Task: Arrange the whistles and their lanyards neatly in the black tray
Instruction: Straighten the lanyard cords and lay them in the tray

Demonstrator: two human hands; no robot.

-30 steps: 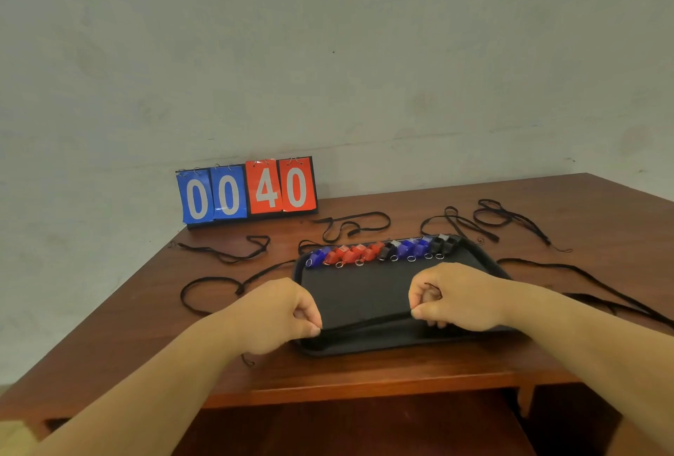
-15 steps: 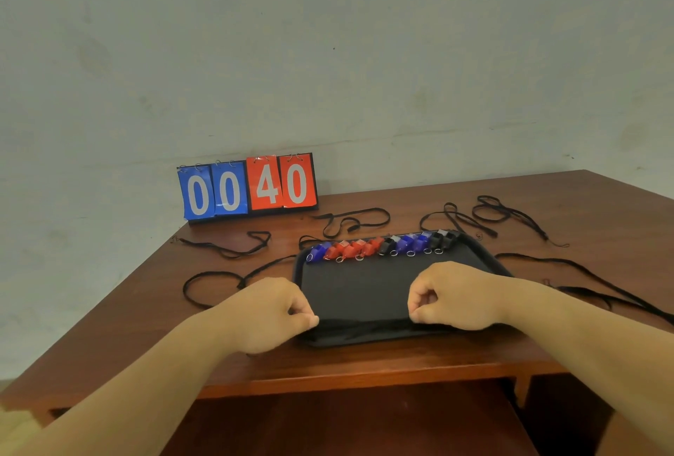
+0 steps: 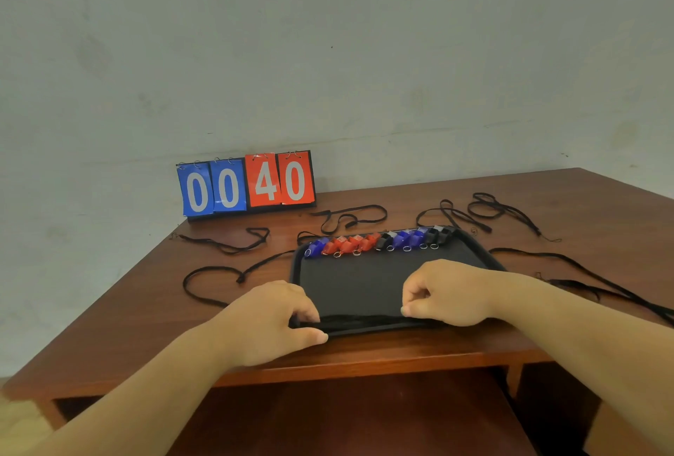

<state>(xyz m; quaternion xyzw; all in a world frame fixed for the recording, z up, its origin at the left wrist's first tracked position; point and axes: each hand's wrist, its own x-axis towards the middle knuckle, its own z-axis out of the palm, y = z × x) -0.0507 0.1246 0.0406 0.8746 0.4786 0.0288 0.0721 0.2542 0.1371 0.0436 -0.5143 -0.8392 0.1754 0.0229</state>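
A black tray [image 3: 368, 280] lies on the wooden table near its front edge. Along the tray's far rim runs a row of whistles [image 3: 379, 241], blue, red and black, each with a small metal ring. A folded black lanyard [image 3: 361, 319] lies stretched along the tray's near edge. My left hand [image 3: 270, 320] holds its left end, fingers curled on top and thumb against the tray's front rim. My right hand [image 3: 448, 295] pinches its right end between thumb and curled fingers.
Several loose black lanyards lie on the table around the tray: left [image 3: 226, 275], behind [image 3: 350, 218], far right [image 3: 503, 211] and right [image 3: 591, 277]. A blue and red flip scoreboard [image 3: 246, 184] reading 00 40 stands against the wall.
The lanyard, held taut just above the tray a second ago, now lies flat along the near edge. Both hands have lowered with it, and my left thumb has moved to the front rim.
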